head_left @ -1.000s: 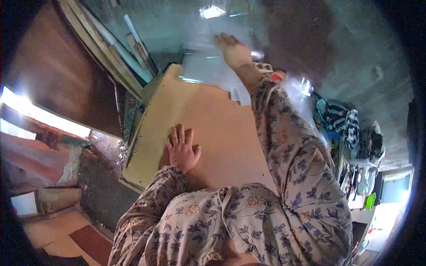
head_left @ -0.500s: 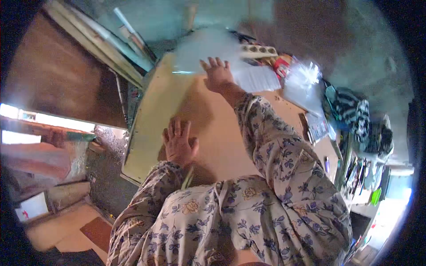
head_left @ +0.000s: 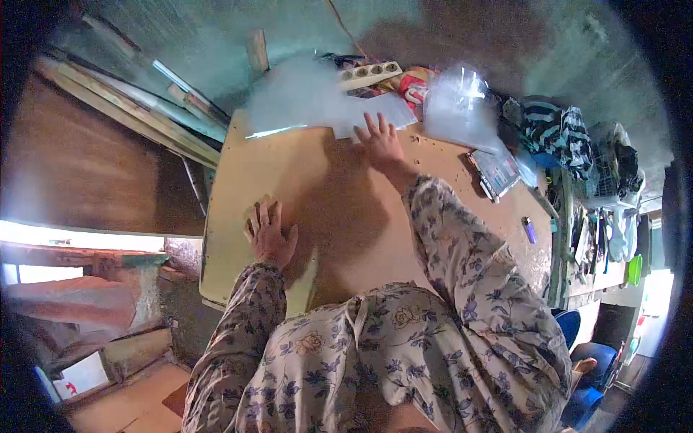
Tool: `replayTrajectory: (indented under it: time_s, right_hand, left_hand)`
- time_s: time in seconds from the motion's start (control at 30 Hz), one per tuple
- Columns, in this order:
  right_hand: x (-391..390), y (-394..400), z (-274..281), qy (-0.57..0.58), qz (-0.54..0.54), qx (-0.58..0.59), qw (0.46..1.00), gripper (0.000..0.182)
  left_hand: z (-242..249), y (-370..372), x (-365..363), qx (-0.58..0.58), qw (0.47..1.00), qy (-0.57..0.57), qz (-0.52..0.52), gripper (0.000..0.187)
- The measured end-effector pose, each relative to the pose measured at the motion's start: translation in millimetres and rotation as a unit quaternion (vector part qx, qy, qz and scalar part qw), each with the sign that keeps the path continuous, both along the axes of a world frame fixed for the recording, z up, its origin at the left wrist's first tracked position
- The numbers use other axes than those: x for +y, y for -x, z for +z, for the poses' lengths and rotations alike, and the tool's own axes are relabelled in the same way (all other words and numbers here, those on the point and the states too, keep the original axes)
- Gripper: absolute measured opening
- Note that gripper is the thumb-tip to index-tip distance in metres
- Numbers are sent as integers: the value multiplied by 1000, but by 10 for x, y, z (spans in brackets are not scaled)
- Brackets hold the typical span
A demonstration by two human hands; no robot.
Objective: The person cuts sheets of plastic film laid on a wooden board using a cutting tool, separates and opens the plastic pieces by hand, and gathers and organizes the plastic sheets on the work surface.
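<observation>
My left hand [head_left: 271,237] is open, its fingers spread over the pale left part of the wooden tabletop [head_left: 339,238]. Holding nothing, my right hand [head_left: 385,146] reaches farther forward with fingers apart, its fingertips at the near edge of some whitish sheets [head_left: 397,110]. Left of those sheets, a stack of cloudy clear plastic [head_left: 299,97] lies at the far end of the table, with a bright shine along its front edge. More crinkled clear plastic [head_left: 458,115] sits to the right of my right hand.
A power strip [head_left: 369,74] lies behind the sheets. On the right are a flat printed packet [head_left: 494,175], a purple lighter [head_left: 529,229] and striped cloth [head_left: 556,133]. Boards [head_left: 130,108] lean at the left. Small crumbs dot the wood near the plastic.
The view has turned a little. My right hand has shifted right, away from the cloudy plastic stack to the whitish sheets' near edge. My left hand has slid slightly leftward and forward.
</observation>
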State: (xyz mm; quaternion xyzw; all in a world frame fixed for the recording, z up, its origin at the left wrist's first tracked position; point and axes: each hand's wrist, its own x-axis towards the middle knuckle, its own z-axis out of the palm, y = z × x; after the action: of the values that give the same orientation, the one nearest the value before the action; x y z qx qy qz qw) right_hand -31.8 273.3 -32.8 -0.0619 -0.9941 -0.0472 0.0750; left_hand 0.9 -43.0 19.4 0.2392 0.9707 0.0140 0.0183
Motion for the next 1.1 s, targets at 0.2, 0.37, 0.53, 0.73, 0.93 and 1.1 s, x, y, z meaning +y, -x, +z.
replayTrajectory:
  time_s: [0.2,0.37,0.53,0.73,0.93,1.1]
  right_hand:
    - [444,343,11,57,3,-116,992,48]
    - [590,288,-56,-49,74,-55,995,39]
    - [932,377,-159,169,-19,-150,974,41]
    - [1158,-426,-64,12,85,-42,995,58]
    - [1479,-991,198,-26,-146,-58,987,69]
    - [2023,-989,-235,67,-189,-73,977,55]
  left_hand:
    - [-68,-14,19,24,1000,-13,-8,60]
    - [-14,-40,14,7,1000,-12,-4,59]
    - [-7,-29,-7,-9,1000,11,-6,61]
    - [-22,-10,-35,32,998,-15,-45,61]
    - [-26,-15,-19,19,1000,12,-12,60]
    - [22,-20,2,6,1000,19,0,59]
